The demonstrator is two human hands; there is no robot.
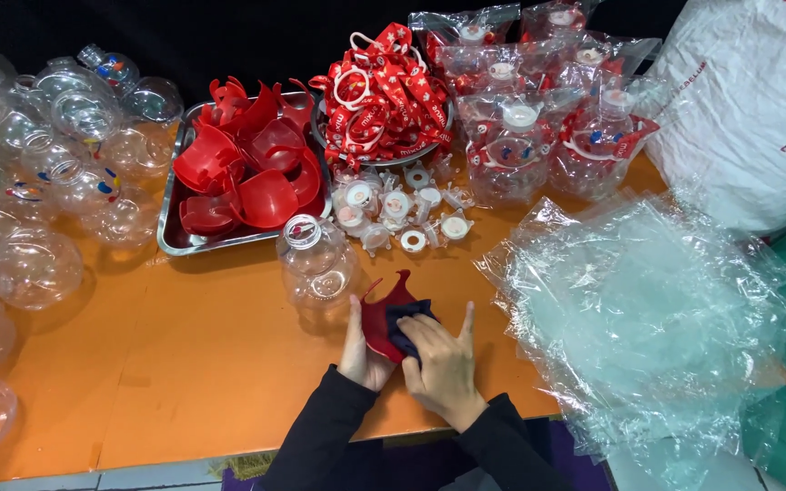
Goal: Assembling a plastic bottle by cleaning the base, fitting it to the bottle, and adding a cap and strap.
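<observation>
Head view. The left hand (363, 350) grips a red plastic cup (382, 314) from its left side, thumb raised along the rim. The right hand (443, 364) presses a dark cloth (404, 325) into the cup's hollow, fingers bent over the cloth, thumb pointing up. The two hands lie close together, touching over the cup, low on the orange table (220, 355). Just beyond the left hand stands a clear bottle (317, 262), upright and uncapped. Farther beyond it, a metal tray (171, 238) holds more red cups. Beyond the right hand lie white caps (398, 214), with a bowl of red straps (382, 91) behind them. Right of the right hand is a heap of clear bags (639, 309); bagged bottles (539, 118) lie beyond that heap. Far left of the hands, loose clear bottles (38, 200) crowd the table edge.
</observation>
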